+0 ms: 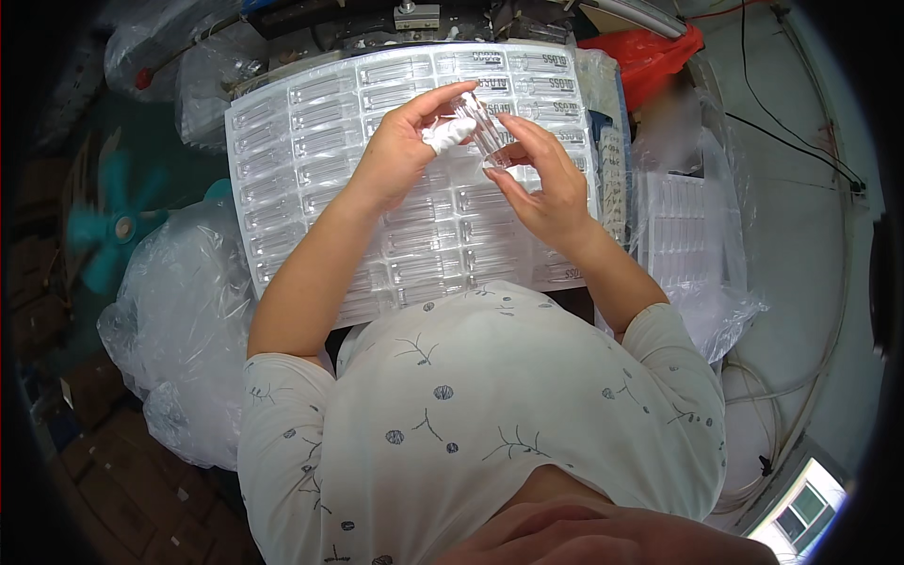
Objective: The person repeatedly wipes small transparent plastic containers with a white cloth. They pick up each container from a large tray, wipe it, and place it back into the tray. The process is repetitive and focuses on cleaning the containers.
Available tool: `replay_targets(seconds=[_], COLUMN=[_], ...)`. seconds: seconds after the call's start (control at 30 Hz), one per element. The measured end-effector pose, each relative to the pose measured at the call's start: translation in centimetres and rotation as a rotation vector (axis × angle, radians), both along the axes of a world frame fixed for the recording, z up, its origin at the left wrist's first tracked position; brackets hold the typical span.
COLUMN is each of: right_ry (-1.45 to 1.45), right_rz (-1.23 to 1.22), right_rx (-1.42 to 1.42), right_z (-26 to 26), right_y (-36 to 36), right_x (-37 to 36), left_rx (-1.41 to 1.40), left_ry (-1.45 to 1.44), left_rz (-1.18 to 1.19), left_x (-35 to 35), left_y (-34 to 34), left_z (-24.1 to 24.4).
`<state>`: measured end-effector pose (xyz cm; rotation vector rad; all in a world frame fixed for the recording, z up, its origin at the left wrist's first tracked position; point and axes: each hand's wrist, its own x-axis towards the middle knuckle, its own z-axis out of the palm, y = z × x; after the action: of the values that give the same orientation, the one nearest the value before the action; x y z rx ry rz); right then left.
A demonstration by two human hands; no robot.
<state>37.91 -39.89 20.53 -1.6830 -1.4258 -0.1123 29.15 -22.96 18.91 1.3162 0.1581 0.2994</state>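
Note:
A clear, narrow plastic tube point(486, 134) is tilted between my two hands above a white tray point(519, 251). My right hand point(554, 176) grips the tube's lower end between thumb and fingers. At the upper end, the index finger of my left hand point(402, 138) reaches over the tube. A white wrap point(449, 134), cloth or tissue, covers my left thumb and lies against the tube's side. Rows of similar clear tubes lie in the tray's slots under and around my hands. Dark printed lettering shows on those at the right.
A teal fan point(120, 224) with blurred blades stands at the left, beside a large clear plastic bag point(187, 311). To the right are a red plastic bag point(646, 60) and another slotted tray point(674, 226) in clear wrapping. A metal fixture point(417, 17) sits beyond the tray.

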Motion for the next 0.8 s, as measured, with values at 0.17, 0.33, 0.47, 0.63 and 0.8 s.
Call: replay_targets(seconds=[0.17, 0.33, 0.47, 0.63, 0.8], right_ry=[-0.068, -0.228, -0.395, -0.459, -0.444], right_rz=[0.030, 0.099, 0.023, -0.216, -0.279], right_rx=[0.015, 0.007, 0.134, 0.243, 0.378], right_z=[-0.3, -0.1, 2.4, 3.9, 5.6], right_y=[0.2, 0.5, 1.8, 4.5, 9.1], right_x=[-0.2, 0.6, 2.3, 6.9, 10.0], left_rx=[-0.078, -0.152, 0.270, 1.214, 1.124], left_ry=[0.012, 0.061, 0.050, 0.100, 0.164], left_rz=[0.065, 0.104, 0.300, 0.883, 0.874], left_x=[0.0, 1.1, 4.0, 12.1, 15.1], left_y=[-1.1, -0.4, 2.2, 7.8, 9.6], left_z=[0.8, 1.1, 0.0, 4.0, 8.5])
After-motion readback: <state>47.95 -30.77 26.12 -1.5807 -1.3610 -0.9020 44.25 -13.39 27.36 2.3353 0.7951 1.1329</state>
